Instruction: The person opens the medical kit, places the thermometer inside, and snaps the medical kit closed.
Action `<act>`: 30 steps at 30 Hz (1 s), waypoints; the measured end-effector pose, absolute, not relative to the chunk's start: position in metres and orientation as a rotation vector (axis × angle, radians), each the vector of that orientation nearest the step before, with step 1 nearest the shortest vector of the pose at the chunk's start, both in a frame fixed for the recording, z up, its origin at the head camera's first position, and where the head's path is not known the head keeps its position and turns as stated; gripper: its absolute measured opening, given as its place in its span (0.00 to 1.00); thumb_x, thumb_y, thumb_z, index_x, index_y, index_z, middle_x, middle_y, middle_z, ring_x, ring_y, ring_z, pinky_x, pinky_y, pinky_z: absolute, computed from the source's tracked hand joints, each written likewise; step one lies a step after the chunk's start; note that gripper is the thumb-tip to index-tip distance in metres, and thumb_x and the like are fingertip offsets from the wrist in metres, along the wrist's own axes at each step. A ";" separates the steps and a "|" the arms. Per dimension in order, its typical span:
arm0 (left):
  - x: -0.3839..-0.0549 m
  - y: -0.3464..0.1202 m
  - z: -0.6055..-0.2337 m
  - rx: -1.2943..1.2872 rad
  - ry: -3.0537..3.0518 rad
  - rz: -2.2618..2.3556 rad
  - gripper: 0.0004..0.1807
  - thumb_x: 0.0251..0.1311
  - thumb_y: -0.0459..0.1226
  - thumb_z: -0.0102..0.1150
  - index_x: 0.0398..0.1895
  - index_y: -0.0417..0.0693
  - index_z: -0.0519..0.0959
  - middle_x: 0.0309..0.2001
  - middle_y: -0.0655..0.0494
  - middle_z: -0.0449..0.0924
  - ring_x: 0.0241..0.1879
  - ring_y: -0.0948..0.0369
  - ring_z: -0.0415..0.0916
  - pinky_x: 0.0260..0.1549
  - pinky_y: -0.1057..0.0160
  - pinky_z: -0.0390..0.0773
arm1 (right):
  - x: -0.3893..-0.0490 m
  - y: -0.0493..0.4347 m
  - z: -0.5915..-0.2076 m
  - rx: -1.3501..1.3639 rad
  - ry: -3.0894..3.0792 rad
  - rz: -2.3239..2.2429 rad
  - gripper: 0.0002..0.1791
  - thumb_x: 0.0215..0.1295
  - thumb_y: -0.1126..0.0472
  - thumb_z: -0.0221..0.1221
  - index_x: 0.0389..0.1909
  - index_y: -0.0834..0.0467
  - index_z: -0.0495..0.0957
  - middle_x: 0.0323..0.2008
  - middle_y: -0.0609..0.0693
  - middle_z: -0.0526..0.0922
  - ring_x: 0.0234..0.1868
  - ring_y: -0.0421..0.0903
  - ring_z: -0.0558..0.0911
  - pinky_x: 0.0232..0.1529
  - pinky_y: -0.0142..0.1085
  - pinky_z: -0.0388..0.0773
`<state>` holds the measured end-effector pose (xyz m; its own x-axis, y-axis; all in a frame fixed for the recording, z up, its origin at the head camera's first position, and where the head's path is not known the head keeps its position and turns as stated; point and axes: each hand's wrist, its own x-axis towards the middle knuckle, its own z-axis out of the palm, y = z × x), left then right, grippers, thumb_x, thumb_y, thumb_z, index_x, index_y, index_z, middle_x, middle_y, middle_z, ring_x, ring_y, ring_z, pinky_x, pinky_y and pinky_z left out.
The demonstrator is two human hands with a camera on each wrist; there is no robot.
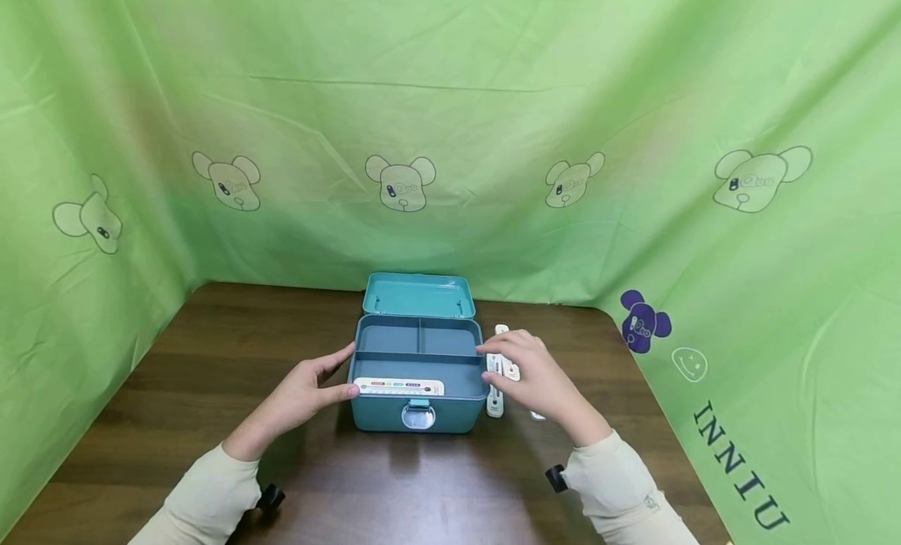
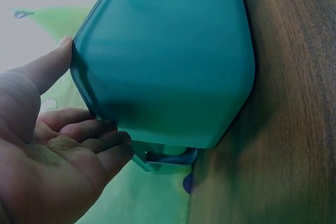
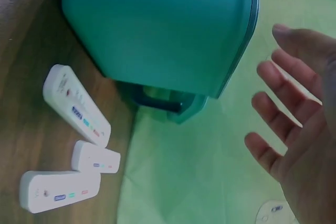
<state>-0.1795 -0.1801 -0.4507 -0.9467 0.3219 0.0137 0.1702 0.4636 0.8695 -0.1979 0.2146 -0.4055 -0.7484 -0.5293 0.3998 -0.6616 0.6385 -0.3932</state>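
Note:
A teal storage box (image 1: 450,417) stands on the table, its lid (image 1: 421,289) swung back behind it. A grey-blue divided tray (image 1: 389,339) shows inside, with two small compartments at the back and a long one in front. One white thermometer strip (image 1: 400,387) lies along the front of the long compartment. My left hand (image 1: 299,392) touches the box's left rim, thumb near the front corner, fingers extended along the side. At the right side, my right hand (image 1: 533,375) hovers with loosely bent fingers; the right wrist view shows it holding nothing and apart from the box.
Several white thermometers (image 3: 79,106) lie on the wooden table (image 1: 317,482) right of the box, partly under my right hand in the head view. A green curtain (image 1: 486,232) with bear prints surrounds the table's back and sides. The box's handle (image 3: 155,102) shows behind it.

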 end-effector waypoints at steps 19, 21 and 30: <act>-0.179 -0.180 -0.450 0.436 2.554 1.496 0.44 0.62 0.52 0.71 0.78 0.49 0.64 0.75 0.43 0.65 0.76 0.41 0.59 0.71 0.37 0.63 | -0.176 0.253 -0.452 0.439 -2.576 0.870 0.26 0.55 0.64 0.75 0.56 0.62 0.83 0.52 0.57 0.85 0.55 0.58 0.78 0.59 0.55 0.70; -0.178 -0.179 -0.450 0.436 2.551 1.498 0.45 0.61 0.52 0.71 0.78 0.49 0.64 0.75 0.43 0.65 0.76 0.41 0.59 0.71 0.37 0.63 | -0.174 0.257 -0.459 0.413 -2.577 0.873 0.27 0.53 0.65 0.75 0.56 0.63 0.83 0.52 0.58 0.85 0.55 0.59 0.78 0.59 0.55 0.70; -0.177 -0.178 -0.449 0.417 2.557 1.493 0.45 0.60 0.53 0.72 0.78 0.51 0.64 0.75 0.44 0.65 0.76 0.41 0.59 0.70 0.37 0.64 | -0.174 0.270 -0.475 0.249 -2.679 0.853 0.29 0.54 0.62 0.76 0.58 0.64 0.82 0.54 0.62 0.83 0.56 0.63 0.76 0.60 0.60 0.68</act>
<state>-0.1770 -0.1784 -0.4494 -0.9499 0.3125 0.0094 0.1618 0.4656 0.8701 -0.1743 0.2704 -0.4747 -0.9345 -0.0683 0.3493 -0.2577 0.8068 -0.5317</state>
